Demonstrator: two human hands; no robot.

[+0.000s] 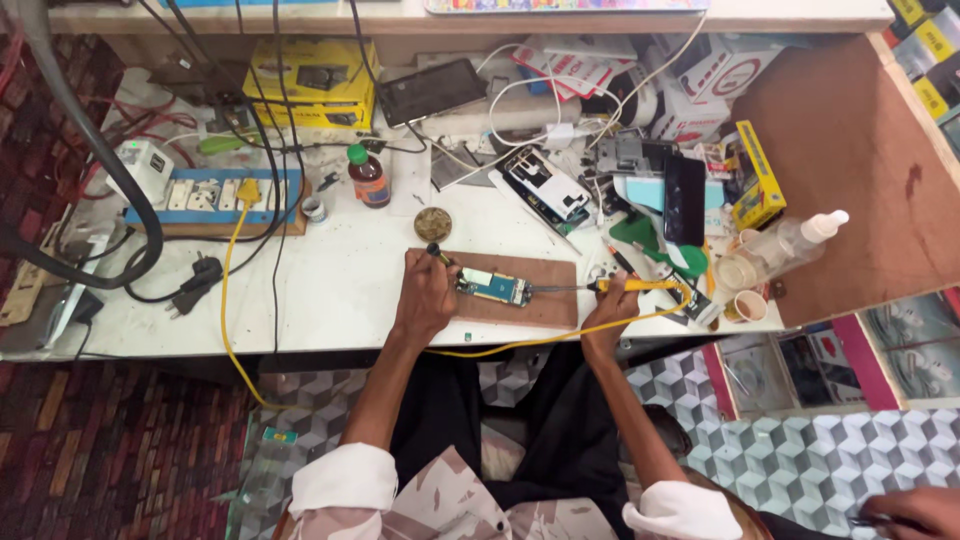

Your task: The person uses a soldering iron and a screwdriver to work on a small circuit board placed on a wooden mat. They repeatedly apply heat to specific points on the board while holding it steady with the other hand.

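A small blue circuit board (495, 287) lies on a brown wooden work board (545, 295) at the front of the white bench. My left hand (425, 292) rests on the left end of the wooden board, pinching a thin dark tool whose tip meets the circuit board's left edge. My right hand (612, 303) grips a yellow-handled soldering iron (640, 286). Its metal tip points left and reaches the circuit board's right end. The iron's yellow cable (232, 300) loops under my arms to the left.
A blue-and-white power strip (205, 195), a brown bottle with a green cap (369, 177), a small round tin (433, 224), opened phones, boxes and cables crowd the back of the bench. A clear bottle (790, 243) and small cups stand at the right. Another person's hand (915, 512) shows bottom right.
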